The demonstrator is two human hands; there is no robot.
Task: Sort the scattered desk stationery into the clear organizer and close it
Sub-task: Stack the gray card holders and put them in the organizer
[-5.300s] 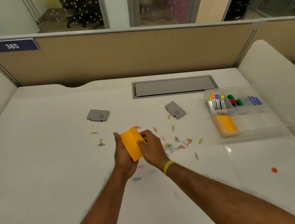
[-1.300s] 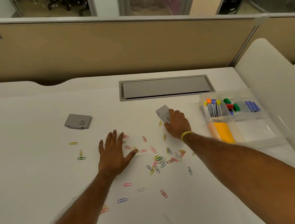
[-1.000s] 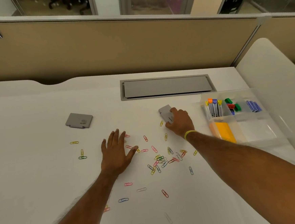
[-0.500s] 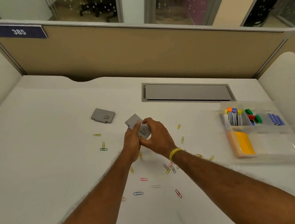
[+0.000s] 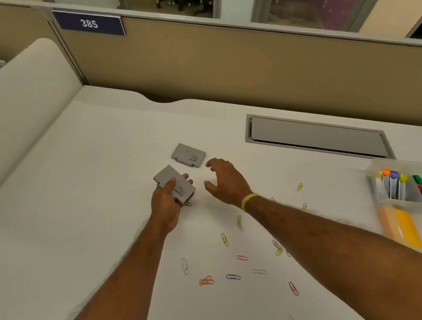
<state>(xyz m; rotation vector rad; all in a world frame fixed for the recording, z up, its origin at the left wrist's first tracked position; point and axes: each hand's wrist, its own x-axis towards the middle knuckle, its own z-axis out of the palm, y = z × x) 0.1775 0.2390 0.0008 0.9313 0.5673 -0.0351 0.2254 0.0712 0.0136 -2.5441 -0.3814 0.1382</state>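
- The clear organizer [image 5: 372, 172] sits at the right edge of the frame, open and partly cut off. It already holds pens with orange, purple and yellow caps, a few green and red pieces, and a stack of orange and yellow sticky notes [image 5: 399, 225].
- Two grey boxes are yet to go in. The left hand [image 5: 167, 206] grips one grey box [image 5: 172, 183] just below mid-frame, thumb across its top and fingers curled beneath.
- The second grey box [image 5: 189, 155] lies flat on the worktop [image 5: 83, 220] just above it. The right hand [image 5: 225, 181] hovers beside it, fingers spread and loosely bent, holding nothing.
- Paper clips [image 5: 224, 239] lie scattered over the lower middle of the frame. I count roughly a dozen, though motion blur near the right forearm makes the exact number uncertain.
- Judged overall, the task is partway done: both boxes and every clip remain outside, and the organizer is not yet closed.
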